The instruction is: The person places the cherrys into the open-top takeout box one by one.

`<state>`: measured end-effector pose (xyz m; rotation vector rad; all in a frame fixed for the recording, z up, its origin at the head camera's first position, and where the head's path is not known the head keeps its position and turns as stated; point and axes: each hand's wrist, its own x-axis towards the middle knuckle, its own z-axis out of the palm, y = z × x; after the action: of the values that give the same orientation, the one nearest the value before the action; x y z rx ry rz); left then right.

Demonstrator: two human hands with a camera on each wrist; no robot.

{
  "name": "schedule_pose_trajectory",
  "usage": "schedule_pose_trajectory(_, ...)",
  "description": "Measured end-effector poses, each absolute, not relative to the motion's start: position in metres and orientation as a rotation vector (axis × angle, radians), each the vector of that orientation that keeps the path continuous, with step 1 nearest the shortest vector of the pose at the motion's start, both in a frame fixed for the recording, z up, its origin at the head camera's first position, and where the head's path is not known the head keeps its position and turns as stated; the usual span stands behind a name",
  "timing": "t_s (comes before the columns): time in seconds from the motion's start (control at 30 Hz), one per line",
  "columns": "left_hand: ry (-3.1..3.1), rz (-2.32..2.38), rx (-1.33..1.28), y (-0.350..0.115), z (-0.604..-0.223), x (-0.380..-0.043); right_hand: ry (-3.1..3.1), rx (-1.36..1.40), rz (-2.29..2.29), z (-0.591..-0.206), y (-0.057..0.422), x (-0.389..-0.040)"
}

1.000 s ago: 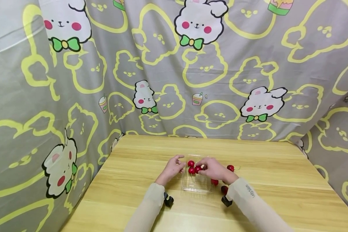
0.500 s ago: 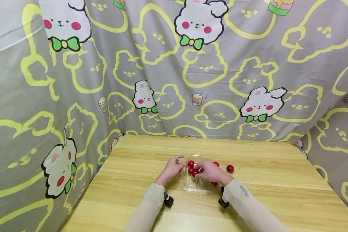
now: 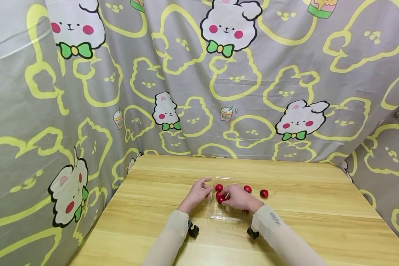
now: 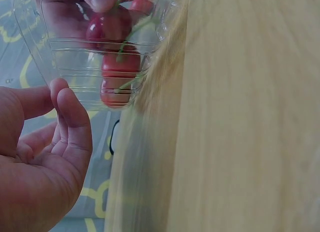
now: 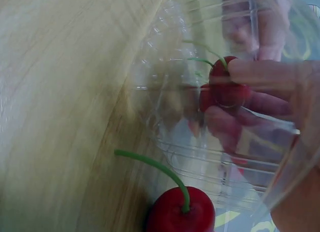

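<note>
A clear plastic box [image 3: 224, 218] stands on the table with red cherries in it. My left hand [image 3: 198, 193] is at its left side; in the left wrist view thumb and index fingertips pinch the rim. Reaching inside, my right hand [image 3: 237, 197] holds a red cherry [image 3: 221, 200] between thumb and fingers. Two cherries, one at the back left [image 3: 219, 187] and one partly covered [image 3: 218, 194], lie beside it. Through the wall in the left wrist view, cherries [image 4: 121, 63] with green stems show. The right wrist view has a stemmed cherry [image 5: 182, 212] outside the box.
Right of the box lie a nearer cherry [image 3: 247, 189] and a farther one with its stem [image 3: 264, 193]. Another cherry [image 3: 246, 211] is mostly hidden by the right wrist. A patterned grey curtain [image 3: 193, 85] hangs behind the wooden table [image 3: 159, 184].
My right hand has moved left and slightly nearer inside the box with its cherry. A cherry behind it to the right has come into view. The left hand has stayed put.
</note>
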<state>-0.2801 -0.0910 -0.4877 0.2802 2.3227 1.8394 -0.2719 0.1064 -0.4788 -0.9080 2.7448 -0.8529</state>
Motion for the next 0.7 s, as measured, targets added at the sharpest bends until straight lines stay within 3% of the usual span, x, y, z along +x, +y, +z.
schedule_pose_trajectory(0.7,2.332,1.824,0.287,-0.092,-0.498,-0.288,2.778,-0.994,-0.828,-0.483,0.101,-0.276)
